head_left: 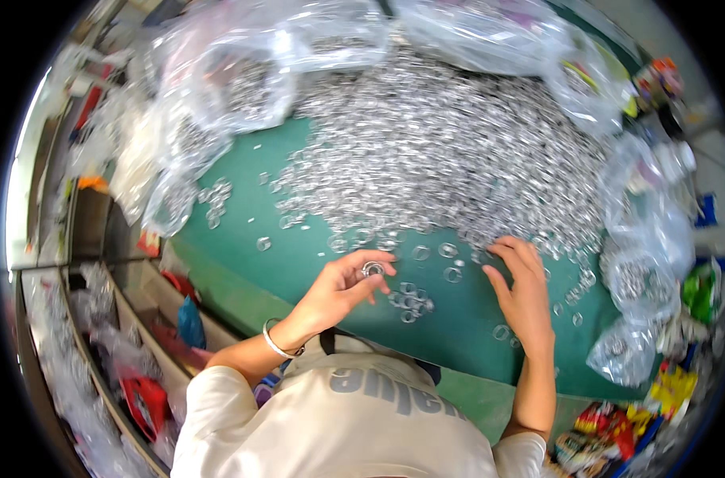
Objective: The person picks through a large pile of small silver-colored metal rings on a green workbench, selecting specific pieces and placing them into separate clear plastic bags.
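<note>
A large heap of small shiny silvery rings [442,151] covers the far part of the green tabletop [314,275]. My left hand [346,283] is raised just in front of the heap, fingers curled around a few rings [373,269]. To its right, my right hand [522,291] reaches to the heap's near edge, thumb and fingers apart and no ring visible between them; whether its fingertips touch the loose rings there is hard to tell. Between the two hands lies a small cluster of rings [410,303], with several single rings [448,250] scattered beyond it.
Clear plastic bags [251,88] of rings line the table's far and left edges; more bags [645,275] stand along the right. Open drawers [151,319] with bags and a red item sit at lower left. Colourful packets [605,430] lie at lower right.
</note>
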Motion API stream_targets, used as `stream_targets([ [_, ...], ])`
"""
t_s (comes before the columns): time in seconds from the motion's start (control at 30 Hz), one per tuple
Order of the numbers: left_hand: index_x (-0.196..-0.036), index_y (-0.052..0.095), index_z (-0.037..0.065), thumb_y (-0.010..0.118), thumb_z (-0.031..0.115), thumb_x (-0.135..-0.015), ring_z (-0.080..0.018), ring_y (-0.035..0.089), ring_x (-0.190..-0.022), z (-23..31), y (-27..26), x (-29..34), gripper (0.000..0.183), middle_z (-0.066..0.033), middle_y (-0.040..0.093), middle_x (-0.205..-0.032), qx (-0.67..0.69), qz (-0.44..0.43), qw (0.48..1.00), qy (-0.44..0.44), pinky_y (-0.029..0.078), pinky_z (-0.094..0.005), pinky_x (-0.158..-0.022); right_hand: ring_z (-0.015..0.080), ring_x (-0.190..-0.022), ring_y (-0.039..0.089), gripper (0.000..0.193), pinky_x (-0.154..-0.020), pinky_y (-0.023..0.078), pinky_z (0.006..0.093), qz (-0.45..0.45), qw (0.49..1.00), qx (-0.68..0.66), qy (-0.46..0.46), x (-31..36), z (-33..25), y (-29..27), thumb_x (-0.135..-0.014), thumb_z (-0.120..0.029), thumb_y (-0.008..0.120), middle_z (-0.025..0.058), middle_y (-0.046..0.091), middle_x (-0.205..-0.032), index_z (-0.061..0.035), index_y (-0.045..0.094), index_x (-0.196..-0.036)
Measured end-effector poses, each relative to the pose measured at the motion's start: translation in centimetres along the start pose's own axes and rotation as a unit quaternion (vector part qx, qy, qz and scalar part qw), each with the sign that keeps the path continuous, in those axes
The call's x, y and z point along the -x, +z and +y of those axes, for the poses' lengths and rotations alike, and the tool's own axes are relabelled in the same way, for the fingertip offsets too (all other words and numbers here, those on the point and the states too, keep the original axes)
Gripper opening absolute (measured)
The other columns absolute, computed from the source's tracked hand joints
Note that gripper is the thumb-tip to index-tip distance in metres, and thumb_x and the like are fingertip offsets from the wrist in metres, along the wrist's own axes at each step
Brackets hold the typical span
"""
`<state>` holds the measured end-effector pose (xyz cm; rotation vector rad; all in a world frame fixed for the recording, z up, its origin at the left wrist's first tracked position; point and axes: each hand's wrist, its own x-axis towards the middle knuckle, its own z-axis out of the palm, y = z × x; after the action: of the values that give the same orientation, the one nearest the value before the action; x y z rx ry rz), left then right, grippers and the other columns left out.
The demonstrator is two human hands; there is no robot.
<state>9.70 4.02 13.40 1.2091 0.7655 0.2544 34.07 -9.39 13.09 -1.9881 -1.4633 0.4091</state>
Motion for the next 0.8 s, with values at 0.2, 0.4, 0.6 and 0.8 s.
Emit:
stream_targets([
  [0.2,-0.120,0.054,-0.005,0.056,-0.003,-0.091,-0.0208,0.065,-0.100,-3.9,-7.3,5.4,0.029,-0.0147,0.065,-0.111,0.034,0.199,0.978,0.042,0.054,-0.0277,-0.081,0.0324,-0.117,0.047,0.034,-0.094,0.037,0.0442,-0.033,0.988,0.114,-0.096,-3.3,-4.9,4.3,-0.078,-0.008,0.069,0.0143,0.051,-0.122,0.0005,0.059,-0.110],
  [0.4,-0.115,0.056,-0.006,0.055,-0.003,-0.092,-0.0176,0.066,-0.096,-6.2,-15.2,6.6,0.023,-0.0094,0.065,-0.097,-0.085,0.422,0.895,0.116,0.054,-0.0234,-0.078,0.0368,-0.127,0.038,0.047,-0.101,0.032,0.0499,-0.025,0.972,0.191,-0.132,-6.6,-6.1,8.2,-0.076,-0.009,0.072,0.0176,0.044,-0.133,-0.0005,0.054,-0.119],
  [0.6,-0.109,0.061,-0.002,0.058,0.000,-0.090,-0.0075,0.061,-0.077,-5.4,-18.7,5.8,0.020,-0.0027,0.064,-0.086,-0.162,0.453,0.872,0.085,0.048,-0.0209,-0.063,0.0368,-0.131,0.034,0.058,-0.107,0.026,0.0511,-0.015,0.971,0.224,-0.077,-7.0,-5.5,9.5,-0.080,-0.012,0.070,0.0168,0.040,-0.138,-0.0084,0.046,-0.133],
  [0.8,-0.095,0.063,0.002,0.059,-0.007,-0.080,-0.0244,0.054,-0.084,-5.6,-19.2,5.3,0.018,-0.0083,0.056,-0.087,-0.403,0.430,0.787,0.182,0.045,-0.0328,-0.075,0.0361,-0.131,0.034,0.061,-0.109,0.025,0.0498,-0.026,0.962,0.268,-0.050,-6.0,-6.1,9.2,-0.081,-0.011,0.068,0.0164,0.039,-0.140,-0.0098,0.044,-0.137],
])
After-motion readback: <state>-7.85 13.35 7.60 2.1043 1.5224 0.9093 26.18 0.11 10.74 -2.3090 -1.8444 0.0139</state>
